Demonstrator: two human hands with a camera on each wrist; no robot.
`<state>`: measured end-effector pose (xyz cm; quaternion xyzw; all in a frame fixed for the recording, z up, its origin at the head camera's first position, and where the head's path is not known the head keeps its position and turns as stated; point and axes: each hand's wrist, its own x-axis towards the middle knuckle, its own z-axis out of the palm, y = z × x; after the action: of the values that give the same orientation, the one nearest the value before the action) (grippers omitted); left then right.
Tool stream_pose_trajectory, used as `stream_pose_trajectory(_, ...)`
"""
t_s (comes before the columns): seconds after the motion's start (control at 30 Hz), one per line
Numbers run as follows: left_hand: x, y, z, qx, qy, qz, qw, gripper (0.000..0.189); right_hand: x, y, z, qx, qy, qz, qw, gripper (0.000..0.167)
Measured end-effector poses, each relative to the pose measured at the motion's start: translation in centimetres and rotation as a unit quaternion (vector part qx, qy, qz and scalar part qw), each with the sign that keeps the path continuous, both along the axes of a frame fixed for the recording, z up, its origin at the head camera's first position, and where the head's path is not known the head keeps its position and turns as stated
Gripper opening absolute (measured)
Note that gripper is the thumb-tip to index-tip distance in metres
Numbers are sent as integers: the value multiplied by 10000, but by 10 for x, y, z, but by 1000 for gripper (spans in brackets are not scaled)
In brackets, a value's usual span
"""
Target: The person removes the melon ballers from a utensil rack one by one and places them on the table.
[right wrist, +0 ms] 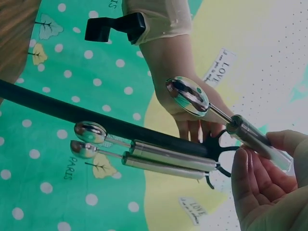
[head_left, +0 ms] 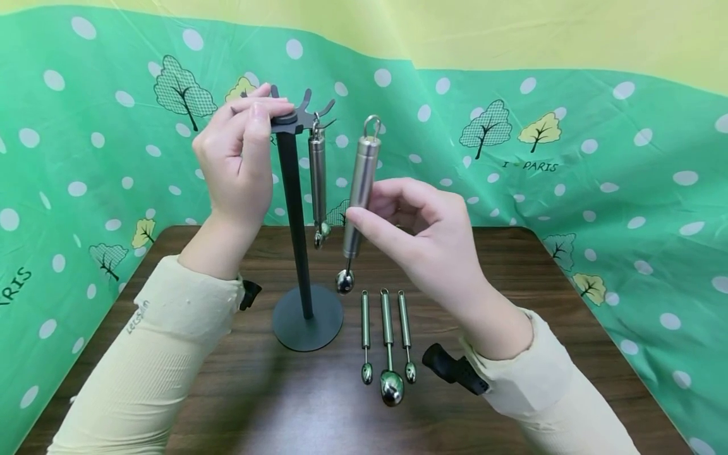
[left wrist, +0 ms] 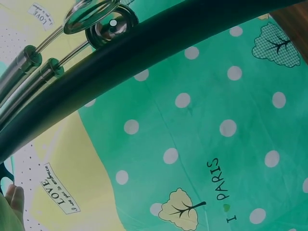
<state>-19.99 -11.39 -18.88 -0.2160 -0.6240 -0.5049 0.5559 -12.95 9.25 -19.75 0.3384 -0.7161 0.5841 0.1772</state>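
My right hand (head_left: 426, 234) pinches a small steel spoon (head_left: 361, 183) by its thick handle, thumb in front and fingers behind. Its wire loop points up and its shiny bowl hangs down. Left of it stands a dark hanging rack (head_left: 296, 227), a slim pole on a round base with curved hooks at the top. My left hand (head_left: 241, 151) holds the rack's top with bent fingers. From the hooks on the right hang two similar spoons (right wrist: 168, 156), side by side in the right wrist view. The left wrist view shows their bowls behind the pole.
Three more metal spoons lie in a row on the dark wooden table (head_left: 239, 379), bowls toward me: a larger middle spoon (head_left: 387, 322) between two smaller ones. A green and yellow printed cloth (head_left: 614, 126) surrounds the table at the back and sides.
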Motion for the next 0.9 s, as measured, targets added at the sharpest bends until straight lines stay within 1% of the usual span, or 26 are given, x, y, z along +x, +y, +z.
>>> stream_pose_trajectory(0.13,0,-1,-1,9,9,13,10000,34,2,7,-3,-103,3,-64,9999,15)
stream_pose_trajectory(0.33,0,0,-1,17,161,-41,9999,33,9,17,-22,-197,-232,-109,9995,15)
stream_pose_trajectory(0.53,-1,1,-2,22,363,-94,9993,27,20,29,-38,-198,-499,-535,9971,12)
stream_pose_trajectory(0.7,-3,1,-2,1,446,-31,9990,25,23,39,-52,-308,-856,-923,9916,11)
stream_pose_trajectory(0.9,-4,0,-2,-31,353,73,9993,25,23,49,-66,-550,-1438,-1154,9813,13)
